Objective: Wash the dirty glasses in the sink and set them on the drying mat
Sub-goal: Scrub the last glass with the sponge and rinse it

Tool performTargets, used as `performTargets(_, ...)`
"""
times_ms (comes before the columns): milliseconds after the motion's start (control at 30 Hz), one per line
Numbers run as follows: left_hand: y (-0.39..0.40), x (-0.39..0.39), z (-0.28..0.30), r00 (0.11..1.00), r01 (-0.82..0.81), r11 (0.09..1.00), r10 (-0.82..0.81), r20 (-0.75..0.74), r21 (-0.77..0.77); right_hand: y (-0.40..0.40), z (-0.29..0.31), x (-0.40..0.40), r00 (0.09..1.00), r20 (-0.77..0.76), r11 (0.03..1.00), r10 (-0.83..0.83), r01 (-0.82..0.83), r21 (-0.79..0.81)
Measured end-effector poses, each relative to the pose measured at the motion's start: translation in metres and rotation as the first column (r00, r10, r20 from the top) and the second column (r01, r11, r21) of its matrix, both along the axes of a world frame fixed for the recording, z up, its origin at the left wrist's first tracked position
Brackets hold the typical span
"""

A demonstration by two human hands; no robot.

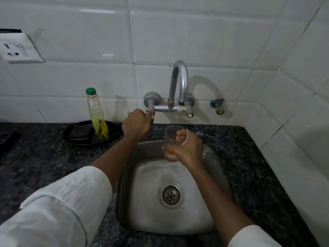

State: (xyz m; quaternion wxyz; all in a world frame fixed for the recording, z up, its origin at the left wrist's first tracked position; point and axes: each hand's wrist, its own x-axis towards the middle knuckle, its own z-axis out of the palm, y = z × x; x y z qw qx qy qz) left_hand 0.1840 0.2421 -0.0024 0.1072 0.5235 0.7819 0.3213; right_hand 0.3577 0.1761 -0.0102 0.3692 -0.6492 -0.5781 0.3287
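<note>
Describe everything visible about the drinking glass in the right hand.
The drinking glass is a clear, straight-sided tumbler, seemingly empty. It is tilted, mouth angled up toward the tap spout, above the back of the steel sink. The right hand grips its lower half, fingers showing through the wall. Nothing else touches it.

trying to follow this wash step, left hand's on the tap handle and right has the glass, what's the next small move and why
Probably turn the tap handle with the left hand to start the water. No stream shows from the spout, and the right hand holds the glass upright over the sink, roughly under the spout, ready to be rinsed.
</note>
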Motion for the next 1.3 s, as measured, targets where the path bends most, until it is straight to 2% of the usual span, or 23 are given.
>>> performTargets(333,0.009,-0.011,-0.009,0.987,0.023,0.999,-0.018,0.157,-0.032,-0.003,0.009,-0.002,1.0,0.0,0.999,-0.022,0.022,0.044)
performTargets(567,0.008,-0.012,-0.011,0.979,0.035,0.999,-0.03,0.199,-0.025,-0.005,0.014,0.002,1.0,0.004,0.997,-0.027,0.027,0.075)
performTargets(633,0.003,-0.011,-0.011,0.961,0.054,0.999,-0.049,0.27,-0.009,-0.007,0.013,0.004,0.999,0.022,0.996,-0.029,0.027,0.087)
performTargets(700,-0.01,-0.004,-0.015,0.895,0.053,0.998,-0.055,0.442,0.017,-0.008,0.012,0.005,0.999,0.026,0.995,-0.044,0.042,0.092)
performTargets(767,-0.034,0.014,-0.029,0.733,0.061,0.997,-0.021,0.68,-0.036,-0.008,0.012,0.004,0.997,0.015,0.994,-0.072,0.07,0.089)
performTargets(833,-0.061,0.041,-0.046,0.472,0.224,0.959,0.047,0.88,-0.172,-0.008,0.01,0.003,0.995,-0.011,0.992,-0.102,0.102,0.08)
performTargets(867,-0.071,0.054,-0.053,0.327,0.318,0.929,0.08,0.942,-0.189,-0.008,0.008,0.002,0.993,-0.026,0.991,-0.116,0.118,0.068)
performTargets(933,-0.082,0.074,-0.061,-0.04,0.355,0.931,0.112,0.993,-0.09,-0.009,0.003,-0.001,0.993,-0.051,0.993,-0.11,0.112,0.023)
performTargets(967,-0.082,0.08,-0.064,-0.179,0.321,0.946,0.109,0.978,-0.046,-0.01,0.001,-0.002,0.995,-0.064,0.997,-0.083,0.082,-0.01)
performTargets(1000,-0.081,0.082,-0.065,-0.27,0.288,0.958,0.094,0.958,-0.012,-0.011,0.0,-0.001,0.997,-0.059,0.998,-0.047,0.045,-0.038)
performTargets(1033,-0.077,0.082,-0.067,-0.306,0.257,0.966,0.092,0.948,-0.011,-0.013,-0.003,0.002,1.0,0.004,1.0,-0.019,0.019,-0.017)
performTargets(1100,-0.069,0.077,-0.071,-0.294,0.252,0.966,0.124,0.948,-0.048,-0.016,-0.004,0.018,0.966,0.259,0.978,-0.001,-0.053,0.2)
performTargets(1133,-0.065,0.073,-0.073,-0.26,0.272,0.96,0.147,0.954,-0.074,-0.017,-0.002,0.027,0.933,0.36,0.927,0.027,-0.159,0.341)
performTargets(1167,-0.063,0.07,-0.074,-0.216,0.294,0.952,0.156,0.964,-0.088,-0.018,0.002,0.034,0.887,0.449,0.872,0.11,-0.303,0.384)
performTargets(1200,-0.061,0.067,-0.075,-0.174,0.321,0.942,0.161,0.972,-0.098,-0.018,0.008,0.039,0.816,0.524,0.838,0.243,-0.449,0.311)
performTargets(1233,-0.06,0.066,-0.074,-0.126,0.35,0.93,0.162,0.979,-0.109,-0.017,0.014,0.041,0.718,0.582,0.814,0.383,-0.559,0.155)
performTargets(1300,-0.06,0.066,-0.071,-0.046,0.386,0.914,0.152,0.987,-0.123,-0.005,0.017,0.039,0.496,0.627,0.735,0.6,-0.651,-0.188)
